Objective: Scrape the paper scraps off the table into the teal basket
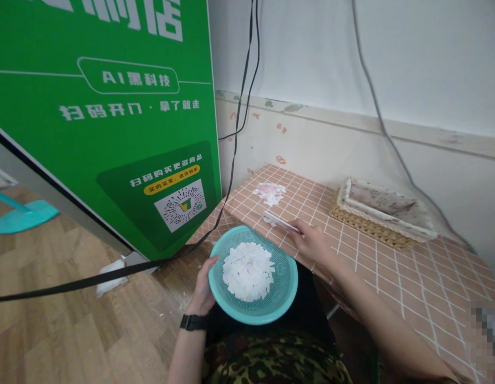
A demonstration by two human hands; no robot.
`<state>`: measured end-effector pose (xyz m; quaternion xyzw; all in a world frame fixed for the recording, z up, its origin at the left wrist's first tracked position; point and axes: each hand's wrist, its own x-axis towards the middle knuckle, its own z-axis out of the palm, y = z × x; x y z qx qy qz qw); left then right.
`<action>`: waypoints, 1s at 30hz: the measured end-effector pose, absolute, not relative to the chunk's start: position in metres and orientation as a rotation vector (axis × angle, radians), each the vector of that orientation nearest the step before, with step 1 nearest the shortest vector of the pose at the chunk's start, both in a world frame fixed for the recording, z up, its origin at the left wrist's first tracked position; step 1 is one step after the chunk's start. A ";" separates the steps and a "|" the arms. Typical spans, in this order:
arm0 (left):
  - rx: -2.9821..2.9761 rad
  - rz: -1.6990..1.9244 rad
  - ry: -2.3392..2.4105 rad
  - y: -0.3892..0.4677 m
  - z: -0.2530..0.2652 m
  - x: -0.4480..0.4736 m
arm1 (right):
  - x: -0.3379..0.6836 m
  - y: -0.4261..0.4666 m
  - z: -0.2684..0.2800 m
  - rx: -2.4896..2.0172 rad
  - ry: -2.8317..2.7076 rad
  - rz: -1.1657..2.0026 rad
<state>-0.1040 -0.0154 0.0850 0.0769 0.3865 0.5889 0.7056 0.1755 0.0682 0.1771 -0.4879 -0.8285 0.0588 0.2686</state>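
My left hand (205,285) grips the left rim of a teal plastic colander (285,288), fingers wrapped under it and thumb on the edge. White torn paper scraps (248,271) are heaped in the colander, which sits at the table's edge above my lap. My right hand (310,241) is closed on a thin, flat, pale strip (280,220), whose exact kind I cannot make out. The strip's far end touches a few white scraps (268,220) on the tabletop. Farther back lies a larger patch of white and pinkish scraps (270,193).
A brown checked cloth (367,266) covers the table. A fabric-lined wicker basket (383,210) stands by the wall. On the left is a green cabinet (111,133), with a black cable (215,226) hanging across its corner. A teal round base (27,216) rests on the wooden floor.
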 end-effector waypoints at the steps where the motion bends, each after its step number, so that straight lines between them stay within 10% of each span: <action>1: 0.169 1.318 0.856 -0.015 0.086 -0.103 | 0.175 0.063 0.178 -1.288 -2.252 0.185; 18: 0.226 1.241 0.816 -0.018 0.090 -0.104 | 0.167 0.014 0.165 -1.087 -2.357 0.305; 30: 0.242 1.262 0.867 -0.018 0.079 -0.098 | 0.206 0.040 0.162 -1.332 -2.334 -0.390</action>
